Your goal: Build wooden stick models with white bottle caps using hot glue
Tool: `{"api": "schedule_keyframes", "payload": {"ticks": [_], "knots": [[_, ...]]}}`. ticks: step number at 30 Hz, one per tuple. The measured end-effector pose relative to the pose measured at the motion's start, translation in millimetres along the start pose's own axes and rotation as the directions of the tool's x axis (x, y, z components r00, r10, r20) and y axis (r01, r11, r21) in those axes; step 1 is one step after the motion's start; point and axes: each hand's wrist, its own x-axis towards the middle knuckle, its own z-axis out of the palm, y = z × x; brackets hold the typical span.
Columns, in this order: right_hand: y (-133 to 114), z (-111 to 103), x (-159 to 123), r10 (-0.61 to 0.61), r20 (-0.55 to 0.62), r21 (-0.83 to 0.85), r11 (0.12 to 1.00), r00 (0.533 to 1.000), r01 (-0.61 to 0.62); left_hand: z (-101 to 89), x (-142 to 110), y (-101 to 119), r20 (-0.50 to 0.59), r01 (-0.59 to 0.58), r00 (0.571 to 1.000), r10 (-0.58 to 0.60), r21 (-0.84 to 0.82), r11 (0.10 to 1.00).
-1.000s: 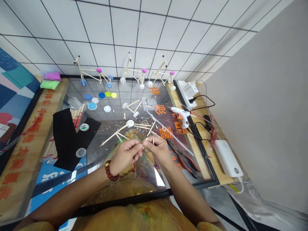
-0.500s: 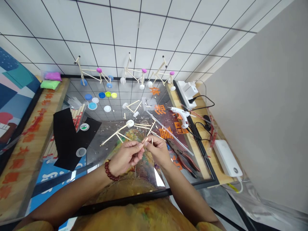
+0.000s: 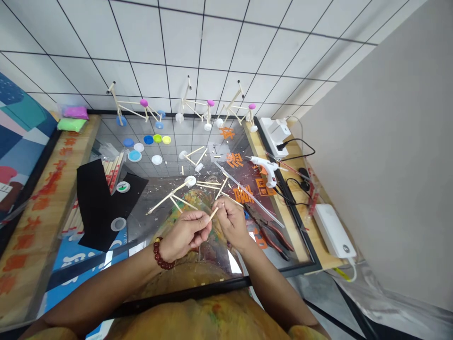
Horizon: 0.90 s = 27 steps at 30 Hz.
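Centre of the frame, just below the middle: I see both bare hands close together over the glass tabletop (image 3: 170, 165). The left hand (image 3: 186, 232) pinches the lower end of a short wooden stick (image 3: 213, 214) between thumb and fingers. The right hand (image 3: 230, 222) is curled, thumb and forefinger pinching the stick's upper end. The stick slants up to the right, bridging the two.

Just above the hands I note a stick frame (image 3: 172, 194), which meets a white disc (image 3: 190, 181). Right of centre: a white glue gun (image 3: 267, 170), lying on its side; below it, pliers (image 3: 271, 232) with red handles, near the right hand. A clear glue stick (image 3: 249, 195) runs diagonally between.

Left of the frame: black sheets (image 3: 95, 205), partly over a bundle of sticks (image 3: 113, 171). Along the back edge I count three stick models (image 3: 132, 109) with pink tops.
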Motion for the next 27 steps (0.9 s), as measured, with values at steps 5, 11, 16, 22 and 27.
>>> {"api": "schedule_keyframes", "payload": {"ticks": [5,11,16,22,27], "knots": [[0,-5,0,0.049,-0.005,0.084,0.995,0.999,-0.048,2.5,-1,-4,-0.024,0.016,1.000,-0.019,-0.135,0.991],[-3,-7,0,-0.075,0.096,0.010,0.997,0.992,0.075,4.8,-2,-15,0.006,0.035,0.999,-0.035,-0.111,0.993],[-2,-13,4,-0.065,0.170,0.007,0.998,0.983,0.065,-5.9,-5,4,0.108,-0.108,0.992,0.059,0.530,0.841],[7,-17,8,0.061,0.198,0.039,0.997,0.978,-0.070,-19.7,-16,18,0.188,-0.255,0.945,0.269,0.937,0.238],[9,-14,7,0.054,0.156,-0.060,0.997,0.986,-0.045,-27.1,-25,43,0.153,-0.186,0.923,0.353,0.981,0.061]]}}
